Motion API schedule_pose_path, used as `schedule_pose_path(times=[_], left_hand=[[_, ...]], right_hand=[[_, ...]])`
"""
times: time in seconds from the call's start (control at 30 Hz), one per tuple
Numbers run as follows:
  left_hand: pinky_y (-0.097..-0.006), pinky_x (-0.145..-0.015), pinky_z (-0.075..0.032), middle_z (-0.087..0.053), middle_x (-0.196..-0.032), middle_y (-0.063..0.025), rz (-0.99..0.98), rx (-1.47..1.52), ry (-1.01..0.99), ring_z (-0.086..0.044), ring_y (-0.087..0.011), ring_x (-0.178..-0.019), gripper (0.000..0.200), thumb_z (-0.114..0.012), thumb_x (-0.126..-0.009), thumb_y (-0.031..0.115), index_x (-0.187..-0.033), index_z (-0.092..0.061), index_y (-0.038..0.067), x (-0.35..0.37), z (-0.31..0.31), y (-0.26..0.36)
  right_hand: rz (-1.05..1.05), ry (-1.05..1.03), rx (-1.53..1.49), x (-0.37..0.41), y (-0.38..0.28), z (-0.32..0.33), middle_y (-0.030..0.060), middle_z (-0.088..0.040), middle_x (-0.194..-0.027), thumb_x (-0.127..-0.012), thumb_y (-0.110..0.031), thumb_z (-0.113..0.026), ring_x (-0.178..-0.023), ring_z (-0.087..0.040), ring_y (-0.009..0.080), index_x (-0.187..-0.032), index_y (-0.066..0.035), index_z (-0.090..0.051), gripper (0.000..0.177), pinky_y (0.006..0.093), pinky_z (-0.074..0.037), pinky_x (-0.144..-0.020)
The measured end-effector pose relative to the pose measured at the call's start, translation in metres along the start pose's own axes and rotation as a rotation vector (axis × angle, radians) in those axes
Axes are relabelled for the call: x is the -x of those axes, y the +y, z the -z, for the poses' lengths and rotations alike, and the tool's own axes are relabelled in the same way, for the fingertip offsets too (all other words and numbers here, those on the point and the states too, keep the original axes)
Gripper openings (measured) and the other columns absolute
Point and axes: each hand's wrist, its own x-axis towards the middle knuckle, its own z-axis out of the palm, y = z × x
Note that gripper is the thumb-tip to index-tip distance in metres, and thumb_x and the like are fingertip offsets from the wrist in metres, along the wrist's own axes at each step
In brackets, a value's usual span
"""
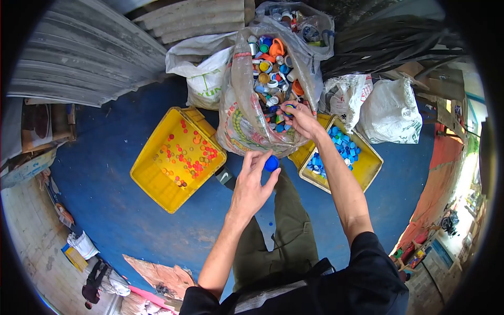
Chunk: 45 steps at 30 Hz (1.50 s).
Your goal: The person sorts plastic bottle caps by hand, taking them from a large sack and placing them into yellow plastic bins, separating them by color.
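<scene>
Between the thumb and fingers of my left hand [254, 181] is a round blue cap [271, 163], held in front of the big sack. My right hand [300, 119] reaches over the open mouth of the clear plastic sack [244, 105], its fingers closed on a small cap with yellow and blue on it. Mixed caps [266, 68] of many colours fill the sack. To the left stands a yellow crate [152, 181] with red and orange caps [197, 163]. Under my right forearm, another yellow crate [370, 170] holds blue caps [344, 147].
White sacks [391, 113] stand at the right, and another white sack [205, 84] leans left of the big one. Dark strips [388, 44] are heaped at the back right. A person [94, 281] is at the far lower left. The floor [105, 157] is blue.
</scene>
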Motion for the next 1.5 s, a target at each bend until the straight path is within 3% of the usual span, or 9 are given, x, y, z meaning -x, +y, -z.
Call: schedule_pose_path(times=[0.1,0.17,0.27,0.37,0.53,0.6,0.67,0.9,1.5], left_hand=[[-0.0427,-0.093,-0.057,-0.056,-0.124,-0.0154,-0.018,-0.068,0.011,-0.070,-0.0332,-0.108,0.049,-0.079,-0.094,0.011,-0.138,-0.062,-0.001,0.012,0.012,0.010],[-0.0419,-0.092,-0.057,-0.056,-0.123,-0.0152,-0.028,-0.078,0.017,-0.070,-0.0324,-0.107,0.049,-0.079,-0.094,0.012,-0.138,-0.062,0.000,0.024,0.019,0.012],[-0.0412,-0.091,-0.057,-0.057,-0.122,-0.0144,0.010,-0.080,0.028,-0.070,-0.0309,-0.105,0.049,-0.080,-0.094,0.014,-0.137,-0.063,0.000,0.041,0.032,0.022],[-0.0410,-0.091,-0.057,-0.057,-0.121,-0.0137,-0.019,-0.110,0.038,-0.069,-0.0307,-0.104,0.048,-0.079,-0.094,0.016,-0.137,-0.064,0.000,0.069,0.056,0.048],[-0.0371,-0.089,-0.058,-0.060,-0.124,-0.0119,0.028,0.047,0.089,-0.068,-0.0254,-0.107,0.048,-0.080,-0.095,0.019,-0.138,-0.065,0.005,0.102,0.081,0.068],[-0.0339,-0.086,-0.058,-0.061,-0.124,-0.0112,0.042,0.123,0.121,-0.070,-0.0211,-0.101,0.048,-0.080,-0.094,0.017,-0.138,-0.065,0.004,0.115,0.096,0.083],[-0.0281,-0.079,-0.058,-0.061,-0.124,-0.0106,0.008,0.226,0.139,-0.071,-0.0152,-0.096,0.048,-0.079,-0.095,0.008,-0.139,-0.062,-0.001,0.126,0.109,0.092],[-0.0285,-0.091,-0.056,-0.066,-0.124,-0.0093,-0.163,0.519,-0.013,-0.070,-0.0151,-0.106,0.051,-0.076,-0.096,-0.002,-0.143,-0.057,-0.002,0.199,0.147,0.117],[-0.0324,-0.094,-0.062,-0.066,-0.123,-0.0104,-0.328,0.567,-0.039,-0.073,-0.0190,-0.105,0.050,-0.086,-0.085,-0.003,-0.130,-0.064,-0.004,0.297,0.169,0.156]], right_hand=[[-0.043,-0.107,0.014,0.003,-0.001,0.003,0.0129,-0.072,-0.106,-0.113,-0.046,-0.048,-0.076,-0.059,0.0128,-0.118,-0.001,-0.058,0.046,0.0255,-0.049,-0.067],[0.168,0.071,0.493,-0.002,0.001,-0.003,0.0217,-0.071,-0.112,-0.111,-0.061,-0.038,-0.087,-0.069,0.0278,-0.119,0.003,-0.058,0.067,0.0377,-0.053,-0.069],[0.459,0.307,1.426,0.015,-0.025,-0.038,0.0338,-0.066,-0.122,-0.110,-0.060,-0.039,-0.101,-0.070,0.0503,-0.122,0.006,-0.057,0.069,0.0549,-0.057,-0.082],[0.689,0.390,1.592,0.019,-0.043,-0.046,0.0360,-0.063,-0.125,-0.110,-0.059,-0.041,-0.104,-0.067,0.0527,-0.124,0.006,-0.056,0.068,0.0567,-0.053,-0.094],[0.642,0.432,1.022,0.059,-0.058,-0.063,0.0326,-0.071,-0.107,-0.111,-0.031,-0.044,-0.106,-0.070,0.0479,-0.118,0.004,-0.057,0.038,0.0570,-0.052,-0.092],[0.679,0.346,0.886,0.105,-0.040,-0.086,0.0249,-0.072,-0.101,-0.109,-0.023,-0.050,-0.096,-0.073,0.0367,-0.118,-0.001,-0.060,0.026,0.0501,-0.055,-0.083],[0.305,0.115,0.580,0.206,-0.056,-0.155,0.0024,-0.064,-0.087,-0.108,-0.010,-0.054,-0.075,-0.061,0.0086,-0.120,-0.008,-0.066,0.017,0.0289,-0.053,-0.064],[0.386,-0.122,0.085,0.389,-0.028,-0.248,0.0074,-0.073,-0.100,-0.098,-0.012,-0.078,-0.081,-0.070,0.0126,-0.133,0.000,-0.063,0.040,0.0273,-0.056,-0.070],[0.571,0.011,0.101,0.514,0.027,-0.313,0.0057,-0.075,-0.109,-0.109,-0.016,-0.064,-0.086,-0.066,0.0085,-0.135,0.001,-0.069,0.031,0.0246,-0.055,-0.075]])
